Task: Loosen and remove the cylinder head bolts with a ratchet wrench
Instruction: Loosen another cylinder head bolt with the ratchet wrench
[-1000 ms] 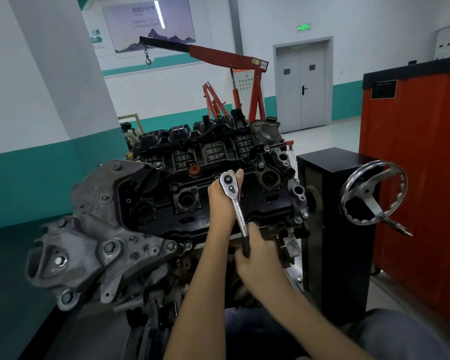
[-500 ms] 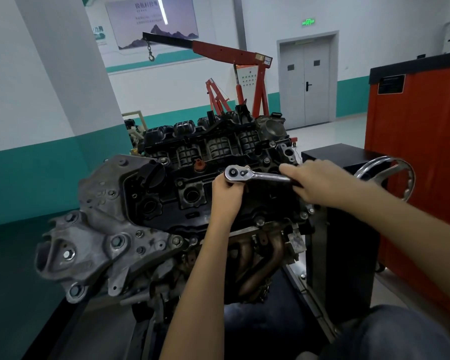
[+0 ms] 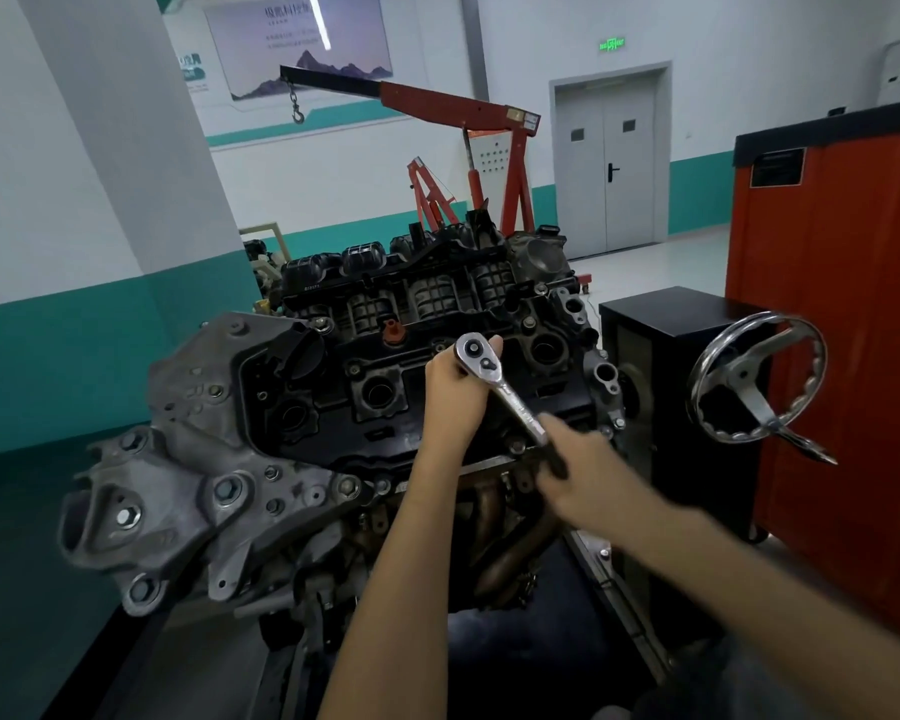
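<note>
A black cylinder head cover tops the engine in the centre of the head view. A chrome ratchet wrench stands on it, head up and handle slanting down to the right. My left hand cups the ratchet head from the left, with fingers behind it. My right hand, blurred, grips the black handle end near the cover's front edge. The bolt under the ratchet head is hidden. Other bolts show along the cover's rim.
A grey timing-side casting juts out at the left. A black stand with a chrome handwheel sits right of the engine, a red cabinet beyond it. A red engine crane stands behind. Exhaust pipes lie below.
My right hand has swung the wrench handle from pointing right, half a second ago, down toward me. One second ago it pointed down. My left hand has stayed on the ratchet head.
</note>
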`<action>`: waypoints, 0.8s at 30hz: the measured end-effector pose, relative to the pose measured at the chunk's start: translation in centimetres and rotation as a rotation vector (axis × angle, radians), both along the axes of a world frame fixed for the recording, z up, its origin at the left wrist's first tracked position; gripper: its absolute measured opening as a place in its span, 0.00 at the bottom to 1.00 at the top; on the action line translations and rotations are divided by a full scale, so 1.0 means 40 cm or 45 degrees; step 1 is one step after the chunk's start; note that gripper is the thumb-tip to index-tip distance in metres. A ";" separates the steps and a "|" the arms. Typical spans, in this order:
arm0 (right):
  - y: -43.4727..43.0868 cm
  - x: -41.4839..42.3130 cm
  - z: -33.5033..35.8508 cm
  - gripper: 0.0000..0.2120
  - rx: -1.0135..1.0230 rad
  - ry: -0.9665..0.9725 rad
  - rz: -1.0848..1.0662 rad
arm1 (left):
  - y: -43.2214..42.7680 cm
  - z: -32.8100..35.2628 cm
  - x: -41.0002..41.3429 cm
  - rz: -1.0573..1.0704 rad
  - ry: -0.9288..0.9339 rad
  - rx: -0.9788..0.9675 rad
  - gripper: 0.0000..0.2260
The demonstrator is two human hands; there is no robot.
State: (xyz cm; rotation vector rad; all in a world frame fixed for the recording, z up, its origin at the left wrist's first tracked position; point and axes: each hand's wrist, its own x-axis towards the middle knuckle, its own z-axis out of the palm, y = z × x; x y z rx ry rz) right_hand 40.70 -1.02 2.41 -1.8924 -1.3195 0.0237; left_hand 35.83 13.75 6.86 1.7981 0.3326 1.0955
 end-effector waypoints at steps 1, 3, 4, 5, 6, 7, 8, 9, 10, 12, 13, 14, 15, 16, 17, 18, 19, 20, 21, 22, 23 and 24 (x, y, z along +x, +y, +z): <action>-0.024 0.055 0.038 0.14 -0.090 -0.130 0.025 | 0.002 0.003 -0.001 -0.022 0.030 0.024 0.23; -0.047 0.153 0.128 0.12 -0.312 -0.525 0.002 | 0.005 0.012 -0.003 -0.034 0.064 0.063 0.21; -0.044 0.183 0.173 0.11 -0.401 -0.757 -0.031 | 0.006 0.016 -0.006 -0.027 0.060 0.074 0.21; -0.035 0.200 0.207 0.10 -0.439 -0.941 -0.057 | 0.008 0.018 -0.010 -0.020 0.047 0.068 0.20; -0.023 0.206 0.224 0.10 -0.437 -1.048 -0.073 | 0.008 0.017 -0.014 -0.020 0.023 0.039 0.20; -0.015 0.200 0.227 0.10 -0.410 -1.078 -0.095 | 0.009 0.012 -0.016 -0.023 -0.006 0.000 0.20; -0.014 0.187 0.212 0.10 -0.371 -1.052 -0.119 | 0.009 0.006 -0.015 -0.017 -0.027 -0.034 0.19; -0.018 0.168 0.183 0.09 -0.320 -0.969 -0.139 | 0.007 -0.001 -0.013 0.000 -0.040 -0.053 0.19; -0.024 0.144 0.142 0.09 -0.252 -0.817 -0.151 | 0.002 -0.005 -0.010 0.019 -0.045 -0.059 0.20; -0.028 0.065 0.050 0.10 -0.072 -0.354 -0.130 | -0.012 -0.009 -0.004 0.045 -0.073 -0.064 0.23; -0.016 0.014 0.010 0.12 0.031 -0.152 -0.130 | -0.018 -0.009 0.000 0.060 -0.091 -0.068 0.24; 0.008 -0.038 -0.022 0.12 0.125 -0.009 -0.141 | -0.019 -0.007 0.004 0.077 -0.103 -0.074 0.24; 0.039 -0.086 -0.046 0.12 0.194 0.096 -0.137 | -0.016 -0.006 0.008 0.092 -0.110 -0.086 0.24; 0.068 -0.126 -0.062 0.11 0.241 0.180 -0.108 | -0.013 -0.005 0.010 0.102 -0.111 -0.108 0.24; 0.089 -0.154 -0.067 0.11 0.273 0.246 -0.069 | -0.010 -0.003 0.010 0.101 -0.103 -0.132 0.24; 0.098 -0.161 -0.066 0.12 0.281 0.276 -0.046 | -0.005 0.000 0.008 0.099 -0.078 -0.140 0.25; 0.092 -0.148 -0.059 0.13 0.257 0.254 -0.042 | 0.001 0.002 0.006 0.098 -0.041 -0.122 0.26; 0.073 -0.116 -0.049 0.13 0.205 0.184 -0.037 | 0.008 0.000 0.004 0.081 -0.009 -0.086 0.26; 0.046 -0.074 -0.033 0.13 0.128 0.092 -0.023 | 0.014 -0.002 0.002 0.046 0.005 -0.048 0.26; 0.016 -0.021 -0.010 0.13 0.034 -0.013 -0.002 | 0.015 -0.003 0.000 0.011 0.005 -0.011 0.25; -0.012 0.039 0.023 0.13 -0.076 -0.150 0.012 | 0.013 0.000 -0.001 -0.008 0.010 0.024 0.24; -0.031 0.098 0.065 0.13 -0.199 -0.341 -0.004 | 0.010 0.003 -0.002 -0.012 0.026 0.058 0.22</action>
